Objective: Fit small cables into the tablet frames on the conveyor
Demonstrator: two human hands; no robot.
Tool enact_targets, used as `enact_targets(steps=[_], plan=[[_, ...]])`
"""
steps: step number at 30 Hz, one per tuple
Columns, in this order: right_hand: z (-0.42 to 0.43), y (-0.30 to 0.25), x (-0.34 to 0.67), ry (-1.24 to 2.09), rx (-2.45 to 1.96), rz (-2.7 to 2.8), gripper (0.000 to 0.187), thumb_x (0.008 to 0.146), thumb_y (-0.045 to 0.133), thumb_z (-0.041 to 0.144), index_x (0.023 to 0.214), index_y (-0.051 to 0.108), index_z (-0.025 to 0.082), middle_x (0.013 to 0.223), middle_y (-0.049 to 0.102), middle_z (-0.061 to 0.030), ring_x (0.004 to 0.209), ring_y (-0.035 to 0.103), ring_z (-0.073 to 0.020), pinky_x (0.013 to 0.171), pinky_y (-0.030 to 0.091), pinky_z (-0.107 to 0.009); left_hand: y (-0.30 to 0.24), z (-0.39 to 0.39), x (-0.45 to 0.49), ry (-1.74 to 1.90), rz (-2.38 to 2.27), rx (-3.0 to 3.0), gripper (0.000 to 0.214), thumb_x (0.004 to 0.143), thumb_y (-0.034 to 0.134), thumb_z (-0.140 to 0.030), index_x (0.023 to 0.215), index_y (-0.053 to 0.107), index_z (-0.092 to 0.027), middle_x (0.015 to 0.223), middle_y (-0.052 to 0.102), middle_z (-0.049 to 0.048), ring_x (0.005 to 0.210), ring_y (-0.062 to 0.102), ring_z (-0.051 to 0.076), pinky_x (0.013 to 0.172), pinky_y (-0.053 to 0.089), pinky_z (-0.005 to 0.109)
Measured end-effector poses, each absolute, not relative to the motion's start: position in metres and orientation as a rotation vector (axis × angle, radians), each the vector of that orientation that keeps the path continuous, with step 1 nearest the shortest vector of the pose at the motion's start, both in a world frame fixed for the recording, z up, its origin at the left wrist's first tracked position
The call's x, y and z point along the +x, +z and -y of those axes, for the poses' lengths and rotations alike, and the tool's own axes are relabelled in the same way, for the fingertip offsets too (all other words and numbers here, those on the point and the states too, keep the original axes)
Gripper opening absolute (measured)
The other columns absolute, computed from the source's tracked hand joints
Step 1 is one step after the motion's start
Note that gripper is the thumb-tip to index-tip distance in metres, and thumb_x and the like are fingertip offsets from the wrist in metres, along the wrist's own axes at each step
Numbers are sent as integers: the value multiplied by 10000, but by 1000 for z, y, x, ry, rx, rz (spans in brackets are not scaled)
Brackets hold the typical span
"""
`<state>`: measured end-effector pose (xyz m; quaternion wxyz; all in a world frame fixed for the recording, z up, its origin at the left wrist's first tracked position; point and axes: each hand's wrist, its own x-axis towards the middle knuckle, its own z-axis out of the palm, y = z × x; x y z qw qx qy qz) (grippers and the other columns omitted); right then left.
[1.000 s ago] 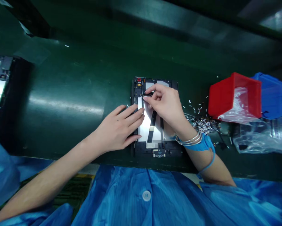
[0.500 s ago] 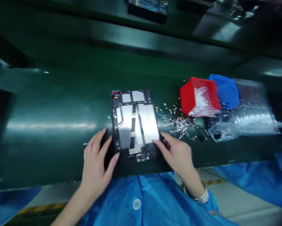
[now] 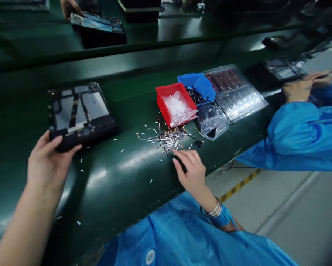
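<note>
My left hand (image 3: 48, 162) grips the opened device (image 3: 95, 107), frame left; my right hand (image 3: 192, 171), thumb and finger narrowly parted, is beside the central cable pile (image 3: 170, 140). Red bin (image 3: 163, 108): bagged white bits (image 3: 175, 104); blue bin (image 3: 195, 80): dark parts (image 3: 195, 95).

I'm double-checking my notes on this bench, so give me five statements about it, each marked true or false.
1. The left hand touches the dark rectangular device with silver-grey panels. True.
2. The open red plastic bin stands right of the open blue plastic bin. False: in this view it stands left.
3. The right hand is near the loose pile of small metallic and black parts. True.
4. The right wrist is bare. False: it wears thin silvery bangles.
5. A clear plastic bag with white contents sits in the red bin. True.
</note>
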<state>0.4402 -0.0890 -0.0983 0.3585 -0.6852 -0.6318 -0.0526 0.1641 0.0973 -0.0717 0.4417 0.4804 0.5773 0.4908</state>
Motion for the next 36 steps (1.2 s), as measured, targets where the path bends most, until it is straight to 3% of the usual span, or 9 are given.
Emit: enact_targets(steps=[3, 7, 11, 13, 15, 17, 23, 29, 36], plan=[[93, -108, 459, -326, -1911, 1721, 280, 903, 528, 230, 1136, 648, 133, 1095, 697, -106, 1001, 567, -232, 836, 496, -360, -76, -164, 170, 1219, -1482, 1213, 342, 714, 523, -178, 1055, 501, -192, 1208, 623, -7, 1280, 481, 265, 716, 570, 379], [90, -112, 463, -316, -1982, 1938, 440, 946, 449, 348, 1293, 543, 94, 1355, 570, -121, 1280, 444, -266, 929, 446, -400, -74, -213, 178, 1064, -1540, 1573, 274, 904, 435, -441, 1030, 527, -216, 1183, 573, 37, 1304, 433, 359, 544, 481, 348], [88, -114, 457, -229, -1984, 2040, 473, 962, 397, 390, 1315, 531, 105, 1408, 525, -98, 1328, 402, -272, 1012, 385, -429, -80, -181, 201, 1176, -1565, 1978, 478, 1002, 429, -424, 1299, 249, -96, 1406, 237, 282, 1400, -58, 457, 629, 220, 422], [90, -113, 453, -177, -1976, 2032, 473, 958, 405, 383, 1325, 523, 109, 1409, 523, -102, 1323, 408, -275, 1011, 383, -441, -87, -140, 225, 1210, -1331, 2488, 622, 938, 488, -528, 1410, 297, -170, 1485, 203, 252, 1413, 104, 469, 819, 361, 661], [93, -111, 453, -138, -1919, 1993, 445, 950, 430, 337, 1326, 521, 116, 1392, 540, -109, 1322, 415, -266, 999, 398, -439, -94, -93, 254, 1022, -1059, 2650, 523, 941, 459, -495, 1361, 413, -186, 1462, 362, 169, 1382, 316, 356, 1058, 326, 594], [99, -109, 455, -146, -1848, 1887, 401, 929, 466, 247, 1307, 537, 133, 1343, 584, -111, 1282, 459, -247, 967, 430, -419, -99, -51, 281, 676, -800, 2774, 482, 953, 444, -385, 1390, 390, -190, 1484, 377, 152, 1393, 326, 298, 1074, 364, 509], [117, -111, 472, -336, -1969, 1507, 310, 864, 549, 139, 1144, 658, 216, 978, 715, -78, 897, 566, -223, 782, 500, -377, -105, -13, 316, 323, -528, 2875, 554, 925, 491, -374, 1423, 401, -148, 1524, 326, 149, 1415, 279, 324, 1079, 357, 511], [117, -113, 468, -336, -2023, 1814, 294, 902, 536, 249, 1167, 643, 179, 1203, 666, -97, 1064, 547, -248, 819, 458, -387, -109, -22, 313, 328, -523, 2855, 436, 937, 394, -167, 1362, 491, -153, 1488, 399, 125, 1395, 334, 293, 1085, 372, 499], [140, -116, 490, -192, -1847, 1942, 287, 901, 514, 179, 1151, 647, 227, 1254, 651, -77, 1219, 524, -231, 876, 452, -396, -111, -27, 309, 333, -484, 2854, 582, 809, 372, 26, 1344, 506, -159, 1483, 411, 110, 1401, 332, 262, 1085, 371, 497]])
